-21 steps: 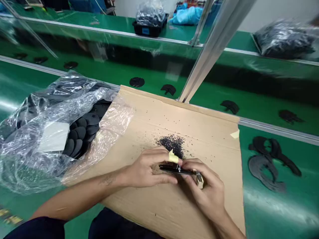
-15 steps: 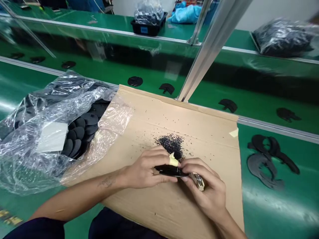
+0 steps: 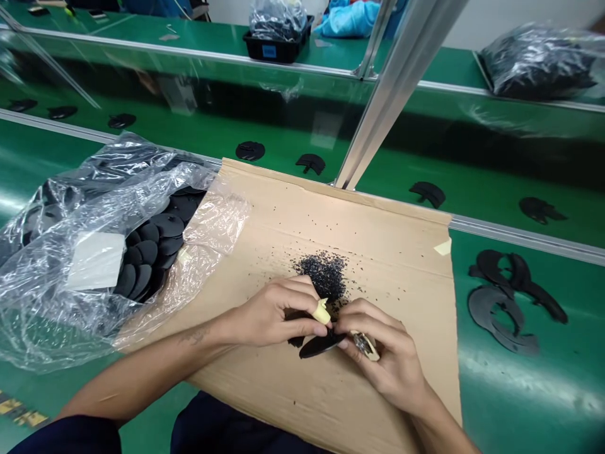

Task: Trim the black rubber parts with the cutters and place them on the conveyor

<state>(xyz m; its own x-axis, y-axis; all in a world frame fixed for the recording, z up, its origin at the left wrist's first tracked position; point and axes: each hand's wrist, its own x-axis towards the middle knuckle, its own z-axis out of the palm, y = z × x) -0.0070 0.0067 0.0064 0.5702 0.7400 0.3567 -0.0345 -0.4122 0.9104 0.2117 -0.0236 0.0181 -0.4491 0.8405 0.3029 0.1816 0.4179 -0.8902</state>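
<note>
My left hand [image 3: 271, 312] pinches a flat black round rubber piece [image 3: 321, 344] over a sheet of brown cardboard [image 3: 387, 252]; its forefinger wears a yellowish tape wrap. My right hand [image 3: 387, 356] is closed round a small metal-tipped tool [image 3: 365, 344] whose tip meets the edge of the black piece. A small heap of black crumbs [image 3: 324, 273] lies on the cardboard just beyond my fingers.
A clear plastic bag [image 3: 89, 252] of stacked black discs lies at the left. Black cut-off rings [image 3: 508, 299] lie on the green bench at the right. Single black pieces sit on the green conveyor [image 3: 307, 142] behind. A slanted aluminium post [image 3: 397, 82] rises from the cardboard's far edge.
The black piece has dropped lower and tilted, its flat face now showing under my fingers. Both hands have shifted slightly toward me.
</note>
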